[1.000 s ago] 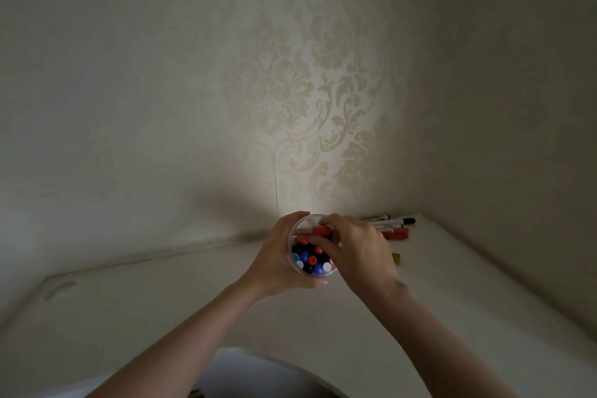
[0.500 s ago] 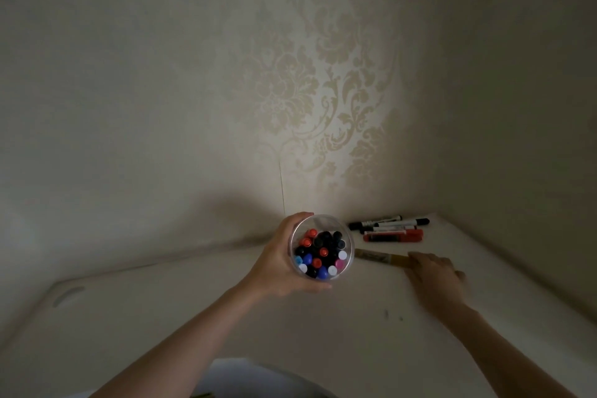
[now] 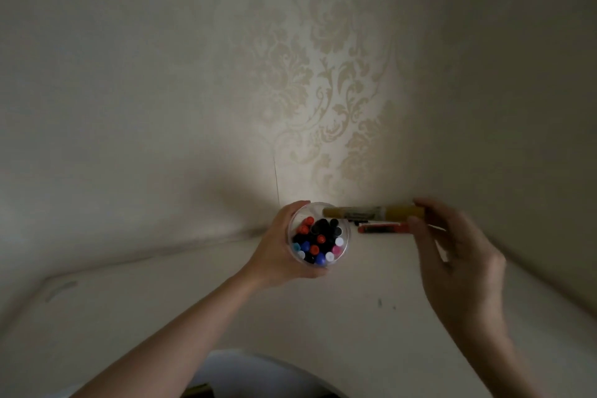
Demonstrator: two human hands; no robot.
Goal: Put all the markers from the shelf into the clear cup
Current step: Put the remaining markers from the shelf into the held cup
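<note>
- The right hand (image 3: 458,255) pinches a yellow marker (image 3: 374,212) by its right end, thumb below and fingertips above, the other fingers loosely bent.
- The left hand (image 3: 281,252) grips the clear cup (image 3: 292,229), its fingers curled round the wall.
- The right hand is raised above the shelf (image 3: 355,317), palm turned left; the yellow marker lies level, its free end over the cup's far rim.
- The left forearm reaches in from the lower left and holds the cup upright.
- The cup is packed with markers (red, black, blue, white and pink caps show).
- A red marker (image 3: 382,228) lies on the shelf just beyond the cup, partly hidden by the right hand's thumb; a dark marker (image 3: 361,222) shows behind it, by the patterned wall (image 3: 339,90).
</note>
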